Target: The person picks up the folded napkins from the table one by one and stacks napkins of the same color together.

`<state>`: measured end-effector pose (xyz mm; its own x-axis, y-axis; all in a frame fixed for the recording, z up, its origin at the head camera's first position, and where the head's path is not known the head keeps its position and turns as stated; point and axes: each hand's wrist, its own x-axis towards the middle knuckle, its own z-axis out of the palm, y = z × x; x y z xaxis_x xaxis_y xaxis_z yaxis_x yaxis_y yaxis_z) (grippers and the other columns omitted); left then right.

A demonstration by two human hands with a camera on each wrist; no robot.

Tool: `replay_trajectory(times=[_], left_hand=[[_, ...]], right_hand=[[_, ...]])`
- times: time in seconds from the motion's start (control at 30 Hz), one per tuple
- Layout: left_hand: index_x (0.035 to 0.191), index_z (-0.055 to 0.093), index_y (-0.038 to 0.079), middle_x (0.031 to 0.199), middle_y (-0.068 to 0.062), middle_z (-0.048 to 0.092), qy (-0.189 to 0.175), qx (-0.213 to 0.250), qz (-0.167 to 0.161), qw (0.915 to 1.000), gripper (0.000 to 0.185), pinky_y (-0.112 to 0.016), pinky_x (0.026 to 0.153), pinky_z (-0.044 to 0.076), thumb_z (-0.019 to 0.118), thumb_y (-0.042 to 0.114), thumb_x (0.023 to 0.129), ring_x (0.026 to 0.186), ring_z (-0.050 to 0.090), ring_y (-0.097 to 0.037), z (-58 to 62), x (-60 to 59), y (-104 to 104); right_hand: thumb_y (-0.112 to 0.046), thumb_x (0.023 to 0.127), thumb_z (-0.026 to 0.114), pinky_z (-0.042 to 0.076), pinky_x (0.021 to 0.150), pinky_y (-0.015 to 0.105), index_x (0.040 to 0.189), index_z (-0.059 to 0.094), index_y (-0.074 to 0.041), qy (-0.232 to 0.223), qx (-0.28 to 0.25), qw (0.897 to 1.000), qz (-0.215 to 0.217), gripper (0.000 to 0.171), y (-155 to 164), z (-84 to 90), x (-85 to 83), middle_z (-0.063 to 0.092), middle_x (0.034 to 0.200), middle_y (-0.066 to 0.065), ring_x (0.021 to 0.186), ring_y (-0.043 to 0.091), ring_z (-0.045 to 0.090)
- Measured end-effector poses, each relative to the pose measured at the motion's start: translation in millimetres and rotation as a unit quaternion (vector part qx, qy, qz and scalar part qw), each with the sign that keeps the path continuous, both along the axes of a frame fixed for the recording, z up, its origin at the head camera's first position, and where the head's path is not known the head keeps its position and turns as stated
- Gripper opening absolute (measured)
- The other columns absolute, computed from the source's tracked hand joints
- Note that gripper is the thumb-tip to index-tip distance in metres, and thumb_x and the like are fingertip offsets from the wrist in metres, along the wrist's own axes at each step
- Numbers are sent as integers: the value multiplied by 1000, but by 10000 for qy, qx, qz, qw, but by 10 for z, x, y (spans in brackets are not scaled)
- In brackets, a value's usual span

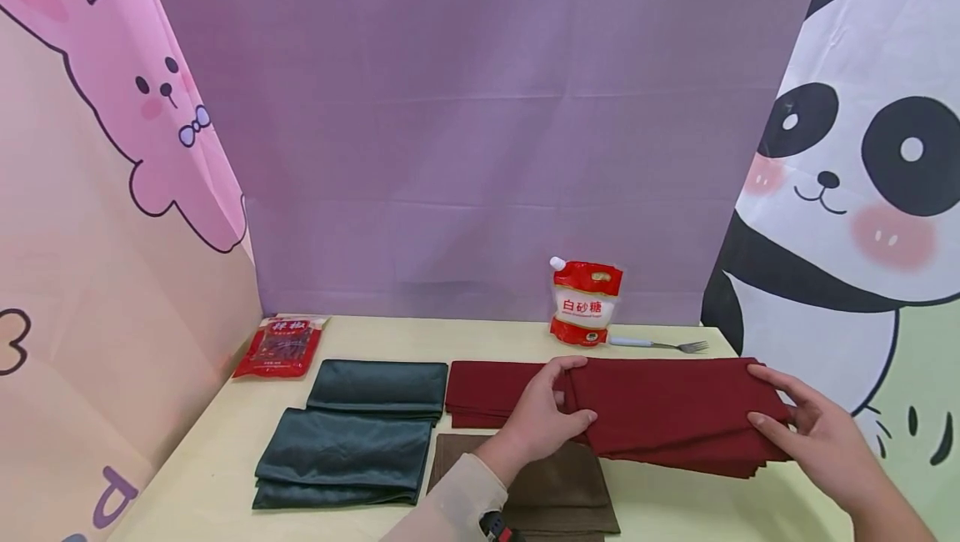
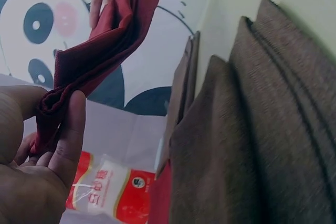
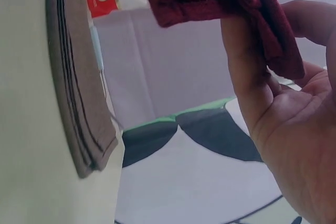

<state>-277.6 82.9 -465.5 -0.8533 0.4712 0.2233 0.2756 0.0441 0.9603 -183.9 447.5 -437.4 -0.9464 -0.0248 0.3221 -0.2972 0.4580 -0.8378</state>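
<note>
A folded dark red cloth (image 1: 678, 404) is stretched between both hands above the right part of the table. My left hand (image 1: 532, 421) pinches its left end, thumb on the near side. The right hand (image 1: 821, 434) pinches the opposite end between thumb and fingers. Several layers hang along the lower edge, and the left wrist view shows the cloth (image 2: 105, 45) edge-on with its folds. Behind the left hand, a second folded red cloth (image 1: 487, 392) lies on the table. Folded brown cloths (image 1: 558, 484) lie below that hand, partly hidden by the forearm.
Two folded dark green cloths (image 1: 341, 454) lie on the left of the table (image 1: 195, 459). A red packet (image 1: 281, 348) is at the back left corner. Toward the back right stand a red and white sugar pouch (image 1: 585, 304) and a fork (image 1: 663, 345) lying beside it.
</note>
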Motion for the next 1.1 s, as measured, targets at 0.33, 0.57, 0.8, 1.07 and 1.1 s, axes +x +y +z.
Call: replay_trajectory(times=[0.33,0.57,0.8,1.07,1.1], left_hand=[[145,52,33,129,9,56,121,207,116,9996,66,-30,72,62,80,5,92,96,68,-11,117,-78,-201],[140,56,34,128,5,58,181,357,310,9987,62,-33,79,62,82,6,91,99,71,-13,176,-123,-399],[142,56,32,129,0,59,225,437,499,9975,60,-34,80,63,81,8,93,98,73,-15,204,-154,-594],[148,53,24,135,-8,56,275,505,493,9971,61,-38,79,63,77,6,95,99,75,-23,259,-201,-804],[149,52,24,136,-9,56,265,534,465,9971,61,-38,79,63,77,5,96,100,75,-24,264,-209,-830]], right_hand=[[-3,101,69,63,67,37,161,39,-10,102,213,9996,126,67,-204,196,-131,73,110,-11,84,23,77],[0,100,69,64,69,37,160,40,-9,225,-4,9991,351,67,-343,243,-256,72,114,-10,88,21,77],[0,100,70,64,70,37,160,41,-8,253,-263,9976,580,67,-536,256,-374,66,125,-9,91,19,77],[-3,100,70,64,72,38,159,41,-6,352,-272,9969,649,65,-769,294,-508,57,133,-1,94,15,76],[-4,100,70,64,72,37,159,41,-7,348,-262,9970,632,66,-798,301,-520,57,133,2,95,14,75]])
